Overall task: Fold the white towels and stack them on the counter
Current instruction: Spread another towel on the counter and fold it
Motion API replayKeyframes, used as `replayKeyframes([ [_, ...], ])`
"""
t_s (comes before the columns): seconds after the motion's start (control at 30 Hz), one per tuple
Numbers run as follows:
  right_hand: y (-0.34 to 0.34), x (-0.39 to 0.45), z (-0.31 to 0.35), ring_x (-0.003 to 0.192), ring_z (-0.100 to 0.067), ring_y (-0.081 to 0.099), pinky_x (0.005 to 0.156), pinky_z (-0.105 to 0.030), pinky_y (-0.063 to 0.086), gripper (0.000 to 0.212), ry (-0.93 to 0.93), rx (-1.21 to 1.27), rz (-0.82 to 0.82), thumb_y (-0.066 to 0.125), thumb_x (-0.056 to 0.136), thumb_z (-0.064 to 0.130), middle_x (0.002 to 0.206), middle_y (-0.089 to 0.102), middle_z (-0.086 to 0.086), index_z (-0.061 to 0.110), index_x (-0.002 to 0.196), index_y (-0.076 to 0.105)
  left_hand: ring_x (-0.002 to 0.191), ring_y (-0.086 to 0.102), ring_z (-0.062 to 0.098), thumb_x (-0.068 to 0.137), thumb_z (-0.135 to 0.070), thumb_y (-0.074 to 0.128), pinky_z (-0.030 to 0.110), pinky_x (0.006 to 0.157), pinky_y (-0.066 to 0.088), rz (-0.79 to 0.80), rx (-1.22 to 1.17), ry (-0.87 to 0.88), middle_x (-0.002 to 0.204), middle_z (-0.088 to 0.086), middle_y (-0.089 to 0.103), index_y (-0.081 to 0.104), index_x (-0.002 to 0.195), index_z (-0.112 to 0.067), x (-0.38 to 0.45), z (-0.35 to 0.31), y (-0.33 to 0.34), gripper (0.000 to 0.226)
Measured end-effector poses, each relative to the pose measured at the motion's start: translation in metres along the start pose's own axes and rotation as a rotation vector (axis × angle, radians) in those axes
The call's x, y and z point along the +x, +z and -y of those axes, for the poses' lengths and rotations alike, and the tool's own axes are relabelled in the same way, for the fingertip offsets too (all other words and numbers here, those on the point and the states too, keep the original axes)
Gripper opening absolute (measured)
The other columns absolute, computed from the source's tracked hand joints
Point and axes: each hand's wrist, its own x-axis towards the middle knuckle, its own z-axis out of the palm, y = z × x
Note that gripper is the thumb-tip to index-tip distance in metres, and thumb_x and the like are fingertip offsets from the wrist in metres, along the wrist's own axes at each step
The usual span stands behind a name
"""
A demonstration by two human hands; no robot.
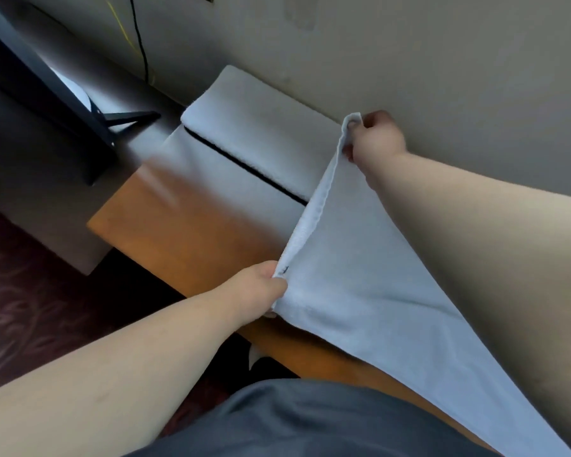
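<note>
A white towel (360,285) is stretched in the air over the wooden counter (192,225). My left hand (261,285) pinches its near corner. Close to the wall, my right hand (373,140) grips the far corner, so the top hem runs taut between both hands. The rest of the towel hangs down to the lower right under my right forearm. Two folded white towels lie on the counter by the wall: one (257,127) against the wall, another (225,179) beside it, with a dark gap between them.
A dark monitor stand (112,120) stands at the counter's left end. A black cable (140,37) runs down the beige wall. Patterned dark red carpet (23,291) lies left of the counter. My grey clothing (294,420) fills the bottom edge.
</note>
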Motion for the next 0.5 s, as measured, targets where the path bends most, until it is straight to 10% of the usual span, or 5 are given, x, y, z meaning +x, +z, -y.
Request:
replayKeyframes([
  [0.27, 0.061, 0.016, -0.014, 0.115, -0.026, 0.059, 0.099, -0.029, 0.047, 0.031, -0.044, -0.225, 0.226, 0.053, 0.100, 0.025, 0.129, 0.063, -0.009, 0.018, 0.129, 0.062, 0.084, 0.063, 0.025, 0.095, -0.025, 0.029, 0.036, 0.078, 0.056, -0.373, 0.032, -0.161, 0.089, -0.009, 0.054, 0.052, 0.109, -0.035, 0.006, 0.022, -0.034, 0.029],
  [0.43, 0.059, 0.003, -0.025, 0.096, -0.015, 0.057, 0.069, -0.005, 0.042, 0.041, -0.114, -0.163, 0.268, 0.044, 0.102, 0.016, 0.120, 0.054, 0.002, 0.024, 0.142, 0.049, 0.079, 0.059, 0.017, 0.091, -0.019, 0.035, 0.030, 0.064, 0.048, -0.495, 0.121, -0.062, 0.089, -0.003, 0.060, 0.056, 0.116, -0.025, 0.014, 0.032, -0.052, 0.033],
  [0.5, 0.050, -0.009, -0.033, 0.127, -0.019, 0.048, 0.092, -0.005, 0.029, 0.046, -0.211, -0.287, 0.253, 0.041, 0.103, 0.013, 0.145, 0.044, -0.001, 0.019, 0.148, 0.043, 0.079, 0.057, 0.013, 0.089, -0.016, 0.041, 0.028, 0.058, 0.043, -0.528, 0.168, -0.104, 0.100, -0.003, 0.060, 0.047, 0.127, -0.026, 0.016, 0.037, -0.057, 0.039],
])
